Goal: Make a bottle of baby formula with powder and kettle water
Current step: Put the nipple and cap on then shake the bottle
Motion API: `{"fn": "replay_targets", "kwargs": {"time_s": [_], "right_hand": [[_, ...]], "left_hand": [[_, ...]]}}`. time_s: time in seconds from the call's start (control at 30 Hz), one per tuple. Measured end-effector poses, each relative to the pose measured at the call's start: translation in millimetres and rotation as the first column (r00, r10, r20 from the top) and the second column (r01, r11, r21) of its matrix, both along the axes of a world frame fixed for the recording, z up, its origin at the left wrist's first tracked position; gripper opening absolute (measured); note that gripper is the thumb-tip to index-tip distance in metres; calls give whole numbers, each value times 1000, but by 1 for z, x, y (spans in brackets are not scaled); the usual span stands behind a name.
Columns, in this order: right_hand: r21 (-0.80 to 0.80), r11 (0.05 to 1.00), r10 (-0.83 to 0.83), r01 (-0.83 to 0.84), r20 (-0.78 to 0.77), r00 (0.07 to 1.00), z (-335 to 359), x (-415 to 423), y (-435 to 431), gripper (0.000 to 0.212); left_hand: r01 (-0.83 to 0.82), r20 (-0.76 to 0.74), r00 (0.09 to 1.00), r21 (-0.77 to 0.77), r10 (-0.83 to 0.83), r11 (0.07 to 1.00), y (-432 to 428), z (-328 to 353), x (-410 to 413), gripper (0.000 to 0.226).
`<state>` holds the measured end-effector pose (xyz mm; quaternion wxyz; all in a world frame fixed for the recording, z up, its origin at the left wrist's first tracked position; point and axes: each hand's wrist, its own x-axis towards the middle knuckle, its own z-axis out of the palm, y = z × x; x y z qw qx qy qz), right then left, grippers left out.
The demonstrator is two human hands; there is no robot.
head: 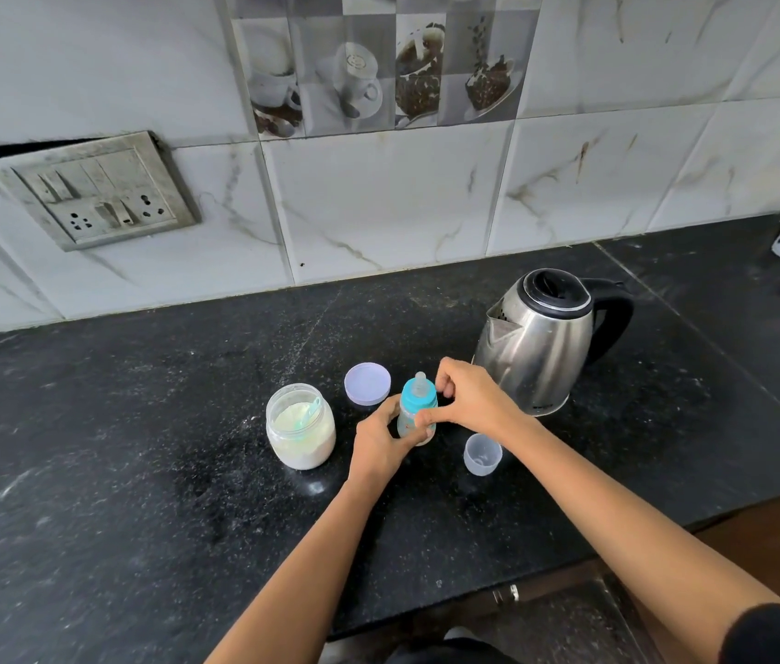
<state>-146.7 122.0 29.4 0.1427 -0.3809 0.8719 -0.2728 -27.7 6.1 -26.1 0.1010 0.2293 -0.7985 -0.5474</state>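
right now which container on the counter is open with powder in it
The glass jar, left of the baby bottle: lidless, with a scoop in the powder. The kettle is shut.

Black speckled desk carrying a powder jar, lilac lid, kettle far right, clear cap near.

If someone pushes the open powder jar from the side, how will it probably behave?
The powder jar looks wide and low, so it would probably slide, not tip. It seems more than half full, so likely fairly heavy. With its lid off, a hard push might spill powder.
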Motion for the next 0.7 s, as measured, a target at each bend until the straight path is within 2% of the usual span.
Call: {"fn": "replay_targets", "kwargs": {"time_s": [0.07, 0.1, 0.17, 0.23, 0.3, 0.47, 0.53, 0.63, 0.7], "right_hand": [[-55, 998, 3, 1, 68, 998, -1, -4, 3, 50], [-85, 996, 37, -25, 150, 988, -1, -5, 5, 55], [-132, 985, 149, -113, 312, 938, -4, -4, 5, 68], [-181, 974, 199, -136, 399, 895, -10, -2, 4, 68], [-229, 971, 155, -62, 413, 898, -16, 0, 5, 59], [-266, 962, 5, 62, 245, 969, -14, -6, 17, 29], [-249, 967, 14, 49, 246, 969, -8, -10, 16, 34], [-222, 971, 166, -89, 359, 919, -1, -6, 6, 61], [-216, 969, 202, -121, 405, 892, -5, 0, 1, 67]], "left_hand": [[-8, 3, 1000, -1, 8, 1000, 0, 0, 0, 55], [-13, 1, 1000, -2, 13, 1000, 0, 0, 0, 56], [-20, -18, 1000, 3, 20, 1000, 1, -2, 1, 55], [-23, -28, 999, 6, 23, 1000, 1, -2, 1, 53], [-21, -23, 999, 9, 22, 1000, 1, -3, 0, 52], [-28, 10, 1000, -1, 28, 1000, 0, -5, -1, 59], [-33, 20, 999, -1, 33, 999, 1, -5, -1, 60], [-31, 17, 999, -10, 31, 999, 2, -4, -1, 59], [-30, 2, 1000, -9, 30, 1000, 2, -4, 0, 56]]}}
